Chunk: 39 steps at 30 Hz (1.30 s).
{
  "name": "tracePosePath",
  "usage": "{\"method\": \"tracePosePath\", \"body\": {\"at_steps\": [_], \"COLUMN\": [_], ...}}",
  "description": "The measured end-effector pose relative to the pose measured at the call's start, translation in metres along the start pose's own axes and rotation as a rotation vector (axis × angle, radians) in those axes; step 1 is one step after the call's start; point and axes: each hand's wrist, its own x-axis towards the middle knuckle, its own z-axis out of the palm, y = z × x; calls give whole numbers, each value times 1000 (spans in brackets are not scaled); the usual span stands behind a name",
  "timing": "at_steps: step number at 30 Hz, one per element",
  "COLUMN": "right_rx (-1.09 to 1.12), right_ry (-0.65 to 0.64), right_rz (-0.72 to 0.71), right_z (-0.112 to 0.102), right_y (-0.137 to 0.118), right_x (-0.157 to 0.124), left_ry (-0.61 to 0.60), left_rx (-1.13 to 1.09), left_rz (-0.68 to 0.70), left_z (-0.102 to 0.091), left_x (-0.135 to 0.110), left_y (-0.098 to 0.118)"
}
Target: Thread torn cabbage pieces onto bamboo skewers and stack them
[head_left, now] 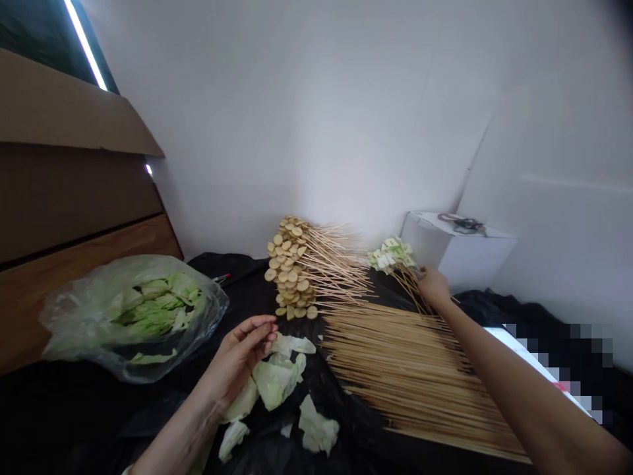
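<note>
My right hand (434,285) reaches far forward and closes around the sticks of the cabbage skewers (391,254) lying at the back. Palm up, my left hand (243,349) hovers over loose cabbage pieces (279,379) on the black sheet, fingers curled loosely with nothing visible in them. A stack of skewers loaded with round tan slices (290,267) rises between the two hands. A wide bed of bare bamboo sticks (410,369) lies under my right forearm.
A clear plastic bag of cabbage leaves (133,313) sits at the left against brown wooden boards (74,198). A white box (459,254) with a dark object on top stands at the back right. Black sheet (59,422) covers the surface.
</note>
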Motion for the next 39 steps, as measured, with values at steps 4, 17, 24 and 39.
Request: {"method": "tracePosePath", "body": {"at_steps": [4,17,24,39], "right_rx": [-85,227,218,-2], "right_ry": [-35,-212,-605,-505], "right_rz": [-49,-745,-756,-752], "right_z": [-9,-52,-42,-33], "right_y": [-8,-162,-177,-168], "right_x": [-9,-115,-156,-187], "left_ry": [0,-46,-5,-109], "left_rx": [7,419,843,1379], "left_rz": [5,249,493,551], "left_z": [-1,0,-15,-19], "left_x": [0,-3,8,4], "left_y": [0,3,-3,1]}}
